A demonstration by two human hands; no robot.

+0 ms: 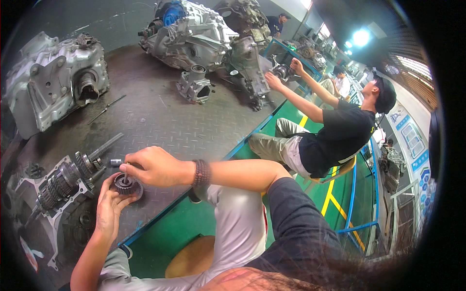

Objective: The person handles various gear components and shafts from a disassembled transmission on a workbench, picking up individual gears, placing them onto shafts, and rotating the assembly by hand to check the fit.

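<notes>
Fingers of the left hand cup the small dark toothed steel gear on the grey checker-plate bench beside the ribbed gear shaft, while the right hand pinches something thin into its centre, seemingly seating it, so steady downward alignment matters.

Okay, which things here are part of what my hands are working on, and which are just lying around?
In hand:
- left hand cupping the small dark round toothed gear
- right hand pinching a thin metal pin into its centre

Lying about:
- long geared steel shaft assembly
- small silver sleeve
- thin dark rod
- big grey cast gearbox housing
</notes>
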